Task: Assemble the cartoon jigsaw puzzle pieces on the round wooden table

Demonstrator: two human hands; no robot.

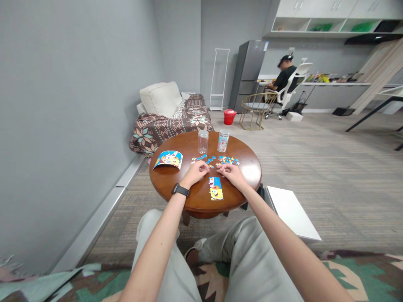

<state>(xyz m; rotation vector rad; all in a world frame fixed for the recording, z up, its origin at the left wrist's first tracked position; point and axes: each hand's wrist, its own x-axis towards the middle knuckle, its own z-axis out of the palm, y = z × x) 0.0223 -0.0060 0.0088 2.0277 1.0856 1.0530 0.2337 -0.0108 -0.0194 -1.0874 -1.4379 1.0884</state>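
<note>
A partly assembled jigsaw puzzle (215, 188) with a yellow cartoon figure on blue lies near the table's front edge. Just beyond it, my left hand (198, 171) is closed in a pinch beside loose jigsaw pieces (229, 160). My right hand (231, 173) faces it across a small gap, thumb and fingers also drawn together at the near side of the pile. Whatever sits between the fingertips of either hand is too small to make out. A curled picture sheet (169, 159) with similar cartoon figures stands at the left.
On the round wooden table (176, 188) stand a clear jar (203, 142) and a jar with a printed label (223, 141). Behind are a covered sofa (176, 121), a red bin (229, 117) and a wire chair (256, 107). Farther off, a person (285, 75) sits at a counter.
</note>
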